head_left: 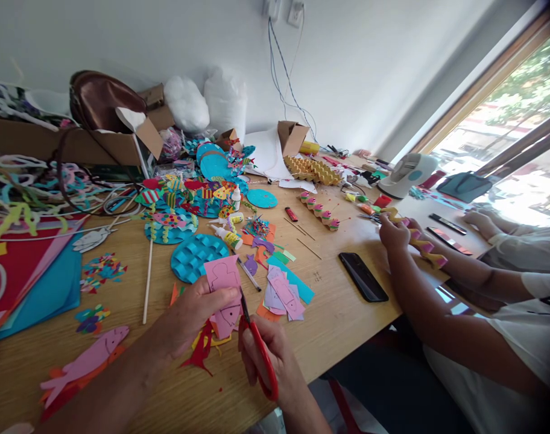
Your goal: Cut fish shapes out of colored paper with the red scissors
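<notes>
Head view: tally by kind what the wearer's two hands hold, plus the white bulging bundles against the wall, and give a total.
Red-handled scissors, in the right hand: 1
Pink paper piece, in the left hand: 1
White bundles by the wall: 2
Total: 4

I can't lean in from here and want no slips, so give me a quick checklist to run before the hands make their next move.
1. Left hand grips the pink paper: ok, thumb on top.
2. Right hand holds the red-handled scissors: ok.
3. Drawn lines readable on the paper: ok, dark lines show on it.
4. Left thumb well clear of the blades: not ok, its tip looks close beside them.
5. Blades open or closed: cannot tell from this angle.
6. Co-worker's hand clear of the scissors: ok, it is off to the right, beyond the black phone.
</notes>
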`<state>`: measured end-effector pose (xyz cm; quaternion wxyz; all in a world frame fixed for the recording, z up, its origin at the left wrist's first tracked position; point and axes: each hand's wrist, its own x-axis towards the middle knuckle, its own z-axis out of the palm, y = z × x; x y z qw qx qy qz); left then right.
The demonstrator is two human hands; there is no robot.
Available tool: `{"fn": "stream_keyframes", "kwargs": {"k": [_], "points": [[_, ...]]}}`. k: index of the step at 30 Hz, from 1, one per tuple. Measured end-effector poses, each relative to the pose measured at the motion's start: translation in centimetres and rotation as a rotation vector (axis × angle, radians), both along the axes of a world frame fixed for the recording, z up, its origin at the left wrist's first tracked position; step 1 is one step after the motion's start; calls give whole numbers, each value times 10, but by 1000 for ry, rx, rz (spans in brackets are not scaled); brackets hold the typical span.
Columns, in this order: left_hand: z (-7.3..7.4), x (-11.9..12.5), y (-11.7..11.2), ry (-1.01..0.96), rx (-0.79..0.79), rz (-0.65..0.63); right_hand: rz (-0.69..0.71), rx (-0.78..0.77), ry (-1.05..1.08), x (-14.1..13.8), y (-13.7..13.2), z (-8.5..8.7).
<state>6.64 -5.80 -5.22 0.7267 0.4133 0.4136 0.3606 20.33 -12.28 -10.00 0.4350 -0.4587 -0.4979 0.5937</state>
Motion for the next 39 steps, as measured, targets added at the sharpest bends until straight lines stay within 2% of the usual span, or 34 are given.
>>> {"fn": "stream_keyframes", "kwargs": {"k": [10,28,39], "points": [[-3,1,-1,19,-14,63,-19,5,-28,-3,2,1],[3,0,1,31,-45,13,-14,28,-27,-1,1,-3],[-1,-3,4,30,-31,-13,-17,38,-69,-2,0,-1]]}}
